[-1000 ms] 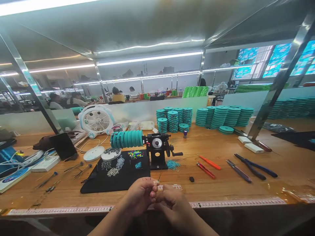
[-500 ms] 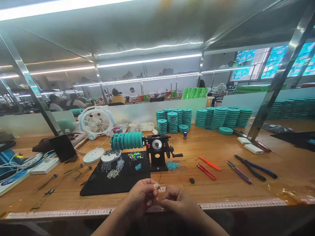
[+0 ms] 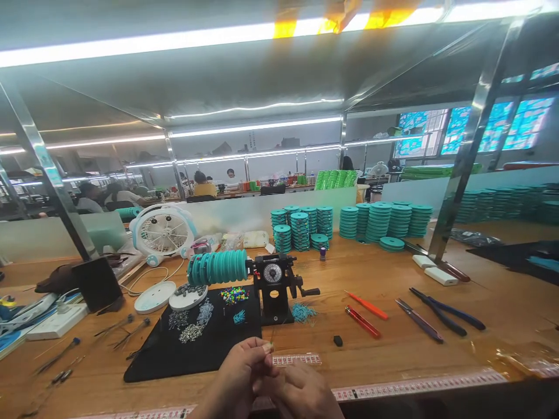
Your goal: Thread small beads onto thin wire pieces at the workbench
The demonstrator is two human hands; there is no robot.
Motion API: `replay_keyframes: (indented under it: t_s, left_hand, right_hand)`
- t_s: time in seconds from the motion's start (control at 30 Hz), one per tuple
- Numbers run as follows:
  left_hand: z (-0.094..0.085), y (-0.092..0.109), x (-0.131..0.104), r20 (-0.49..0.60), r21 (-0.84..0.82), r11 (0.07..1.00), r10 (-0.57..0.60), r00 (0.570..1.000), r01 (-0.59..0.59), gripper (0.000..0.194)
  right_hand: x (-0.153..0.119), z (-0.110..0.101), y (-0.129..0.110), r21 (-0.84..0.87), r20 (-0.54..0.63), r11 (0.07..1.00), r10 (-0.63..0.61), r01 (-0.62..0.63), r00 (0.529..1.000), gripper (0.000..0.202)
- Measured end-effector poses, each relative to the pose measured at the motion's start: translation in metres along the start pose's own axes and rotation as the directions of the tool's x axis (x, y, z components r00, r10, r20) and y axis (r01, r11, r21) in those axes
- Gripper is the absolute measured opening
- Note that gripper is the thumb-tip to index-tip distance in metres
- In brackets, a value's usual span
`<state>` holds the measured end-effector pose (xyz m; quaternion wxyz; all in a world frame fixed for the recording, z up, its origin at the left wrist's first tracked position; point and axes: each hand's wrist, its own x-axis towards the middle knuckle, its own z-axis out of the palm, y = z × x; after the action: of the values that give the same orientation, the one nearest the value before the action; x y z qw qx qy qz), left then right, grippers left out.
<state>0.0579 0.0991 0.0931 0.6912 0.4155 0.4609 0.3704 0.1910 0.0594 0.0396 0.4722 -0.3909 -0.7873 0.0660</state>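
My left hand (image 3: pixel 244 369) is closed in a pinch in front of the black mat. A small green bit, seemingly a thin green strand (image 3: pixel 271 345), shows at the tips of its thumb and forefinger. Against it on the right is my right hand (image 3: pixel 305 391), its fingers curled; what they hold, if anything, is hidden. Beyond the hands stands a black hand-crank winder (image 3: pixel 274 291) with a dial, bearing a row of teal spools (image 3: pixel 218 266). Small teal pieces (image 3: pixel 303 313) lie in a heap beside its base.
The black mat (image 3: pixel 174 355) carries heaps of colored beads (image 3: pixel 234 295) and small metal parts (image 3: pixel 192 333). Rightward lie an orange screwdriver (image 3: pixel 367 305), a red tool (image 3: pixel 362 322), tweezers (image 3: pixel 419 320) and pliers (image 3: pixel 445 311). Stacked teal spools (image 3: pixel 299 233) and a fan (image 3: pixel 165 233) stand behind.
The view has tilted up and shifted, so the bench appears lower. My right hand has come down and in against my left hand. Less of the green strand shows above the pinch.
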Motion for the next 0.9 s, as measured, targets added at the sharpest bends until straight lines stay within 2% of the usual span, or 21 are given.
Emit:
replay_keyframes:
  t_s: [0.07, 0.13, 0.17, 0.2, 0.23, 0.3, 0.37, 0.43, 0.47, 0.53, 0.57, 0.63, 0.73, 0.8, 0.9]
  left_hand:
    - [-0.002, 0.001, 0.0, 0.014, 0.018, 1.0, -0.011, 1.0, 0.011, 0.022]
    - [-0.003, 0.0, 0.002, 0.029, 0.059, 0.998, 0.007, 1.0, -0.009, 0.023]
    - [-0.004, 0.0, 0.003, 0.03, 0.088, 0.995, 0.036, 0.999, -0.039, 0.023]
    - [-0.004, -0.001, 0.004, 0.028, 0.124, 0.989, 0.078, 0.997, -0.081, 0.023]
    - [-0.004, -0.002, 0.005, 0.024, 0.148, 0.982, 0.115, 0.993, -0.117, 0.023]
    - [-0.004, -0.003, 0.005, 0.018, 0.14, 0.982, 0.122, 0.992, -0.123, 0.025]
    - [-0.003, -0.002, 0.003, 0.025, 0.029, 0.999, 0.041, 0.999, -0.041, 0.028]
    - [-0.003, 0.001, 0.0, 0.062, -0.113, 0.992, -0.053, 0.997, 0.06, 0.029]
    - [-0.003, 0.003, -0.002, 0.083, -0.154, 0.984, -0.074, 0.994, 0.086, 0.029]
    - [-0.005, 0.005, -0.004, 0.1, -0.161, 0.981, -0.092, 0.991, 0.107, 0.029]
    - [-0.006, 0.006, -0.004, 0.093, -0.121, 0.988, -0.088, 0.992, 0.099, 0.028]
    - [-0.008, 0.006, -0.002, 0.061, -0.002, 0.998, -0.064, 0.996, 0.064, 0.028]
    - [-0.011, 0.003, 0.004, 0.038, 0.149, 0.988, -0.043, 0.998, 0.037, 0.026]
    - [-0.013, 0.0, 0.009, 0.023, 0.23, 0.973, -0.034, 0.999, 0.028, 0.024]
    - [-0.018, -0.001, 0.015, -0.027, 0.403, 0.915, 0.03, 0.999, -0.017, 0.017]
  right_hand:
    - [0.002, -0.005, 0.003, 0.015, 0.034, 0.982, 0.188, -0.189, 0.982, 0.024]
    - [0.008, -0.015, 0.005, 0.04, 0.071, 0.916, 0.396, -0.399, 0.916, 0.018]
    - [0.011, -0.019, 0.004, 0.055, 0.08, 0.885, 0.458, -0.462, 0.886, 0.02]
    - [0.013, -0.021, 0.003, 0.065, 0.083, 0.874, 0.476, -0.482, 0.875, 0.023]
    - [0.013, -0.022, 0.002, 0.067, 0.082, 0.89, 0.445, -0.45, 0.892, 0.024]
    - [0.011, -0.016, -0.002, 0.014, 0.066, 0.963, 0.266, -0.268, 0.962, 0.024]
    - [0.005, -0.004, -0.004, -0.123, 0.031, 0.99, 0.079, -0.074, 0.996, 0.025]
    - [-0.003, 0.007, -0.002, -0.206, 0.006, 0.978, 0.0, 0.001, 1.0, 0.026]
    - [-0.006, 0.01, -0.001, -0.196, 0.0, 0.981, 0.011, -0.01, 1.0, 0.026]
    - [-0.009, 0.008, 0.004, -0.078, 0.015, 0.99, 0.119, -0.118, 0.993, 0.017]
    - [-0.009, 0.004, 0.007, -0.008, 0.03, 0.979, 0.203, -0.203, 0.979, 0.012]
    - [-0.006, -0.007, 0.012, 0.053, 0.043, 0.927, 0.368, -0.37, 0.929, 0.017]
    - [0.002, -0.022, 0.017, 0.001, 0.072, 0.889, 0.457, -0.458, 0.887, 0.011]
    - [0.007, -0.029, 0.02, -0.03, 0.112, 0.873, 0.487, -0.487, 0.866, 0.02]
    - [0.012, -0.036, 0.025, -0.038, 0.117, 0.817, 0.575, -0.575, 0.81, 0.02]
